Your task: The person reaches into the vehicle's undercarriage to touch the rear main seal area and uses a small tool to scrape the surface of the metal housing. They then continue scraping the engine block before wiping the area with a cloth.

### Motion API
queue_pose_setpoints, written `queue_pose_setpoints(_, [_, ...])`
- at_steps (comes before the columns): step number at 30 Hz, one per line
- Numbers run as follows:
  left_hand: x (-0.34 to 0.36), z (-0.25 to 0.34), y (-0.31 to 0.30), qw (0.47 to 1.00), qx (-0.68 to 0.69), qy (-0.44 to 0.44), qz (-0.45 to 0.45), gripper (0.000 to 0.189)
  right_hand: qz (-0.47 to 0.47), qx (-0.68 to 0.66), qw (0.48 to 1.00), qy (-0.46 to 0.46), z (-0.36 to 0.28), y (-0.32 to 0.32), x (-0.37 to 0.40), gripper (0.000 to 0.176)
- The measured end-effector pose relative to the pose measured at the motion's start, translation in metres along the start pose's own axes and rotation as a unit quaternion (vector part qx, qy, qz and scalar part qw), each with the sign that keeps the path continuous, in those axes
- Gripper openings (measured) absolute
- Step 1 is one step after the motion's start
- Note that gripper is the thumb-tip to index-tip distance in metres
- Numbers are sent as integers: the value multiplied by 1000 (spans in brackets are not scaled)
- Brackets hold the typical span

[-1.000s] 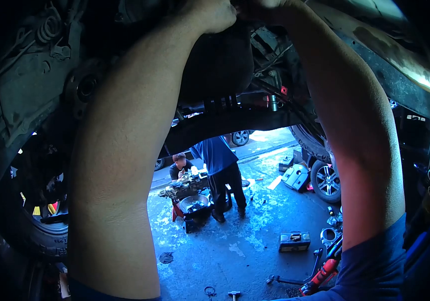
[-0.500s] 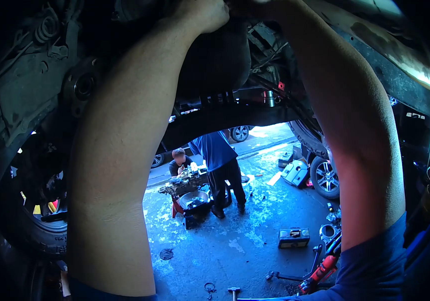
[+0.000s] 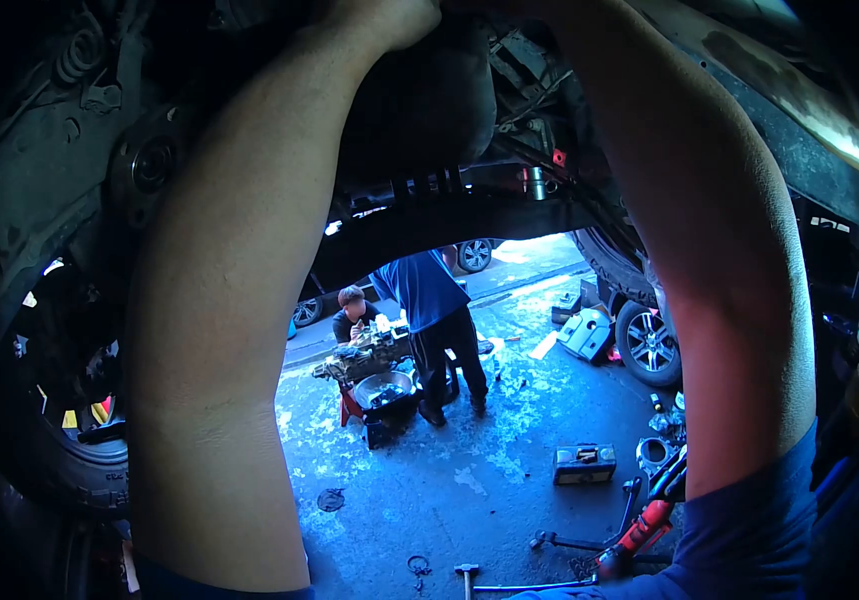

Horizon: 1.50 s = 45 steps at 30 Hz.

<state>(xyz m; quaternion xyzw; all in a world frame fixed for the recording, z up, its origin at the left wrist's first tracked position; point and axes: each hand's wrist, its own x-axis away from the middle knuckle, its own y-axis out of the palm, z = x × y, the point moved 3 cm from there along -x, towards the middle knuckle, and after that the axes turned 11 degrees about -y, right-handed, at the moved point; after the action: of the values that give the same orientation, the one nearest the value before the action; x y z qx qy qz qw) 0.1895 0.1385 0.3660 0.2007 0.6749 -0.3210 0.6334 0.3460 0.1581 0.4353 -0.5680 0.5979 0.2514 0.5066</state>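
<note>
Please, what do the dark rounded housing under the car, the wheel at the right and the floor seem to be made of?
The housing looks like cast metal, dull black and grimy. The wheel shows silvery spokes with a soft shine, likely alloy, bare or painted. The floor seems concrete, patchy and shiny as if wet.

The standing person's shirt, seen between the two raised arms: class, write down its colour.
The shirt is blue; the head view shows it best.
</note>
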Motion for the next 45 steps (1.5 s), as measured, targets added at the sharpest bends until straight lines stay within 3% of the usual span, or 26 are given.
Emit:
queue_pose_setpoints(5, [8, 3, -1, 999, -5, -9, 45, 31, 17, -10, 1000, -2, -8, 8, 10, 23])
queue_pose_setpoints(11, [-2, -2, -2, 1000, -18, -5, 9, 29, 33, -16, 999, -16, -10, 14, 15, 22])
queue_pose_setpoints(21, [-13, -16, -4, 999, -30, 5, 28, 25, 3, 15, 1000, -11, -20, 26, 16, 27])
queue_pose_setpoints(23, [2, -8, -19, 1000, -20, -1, -20, 26, -22, -7, 1000, 6, -13, 25, 12, 26])
queue_pose_setpoints(24, [14, 0, -28, 998, -18, -65, -17, 30, -18, -15, 1000, 20, -10, 23, 10, 25])
queue_pose_setpoints(28, [-8, -22, -13, 991, -109, -5, -78, 38, -13, -17, 1000, 12, -12, 26, 14, 24])
queue_pose_setpoints(34, [-36, -28, -1, 993, -95, 49, -48, 39, -27, -25, 999, 0, -12, 32, 11, 24])
queue_pose_setpoints(37, [-39, -31, -3, 992, -96, 39, -74, 36, 0, -70, 998, 3, -15, 38, 13, 23])
queue_pose_setpoints(40, [-28, -31, -24, 995, -62, -50, -68, 33, 22, -46, 999, 3, -26, 54, 18, 22])
queue_pose_setpoints(45, [-36, -44, -16, 989, -53, -13, -134, 35, 8, -33, 999, -12, -30, 34, 9, 21])
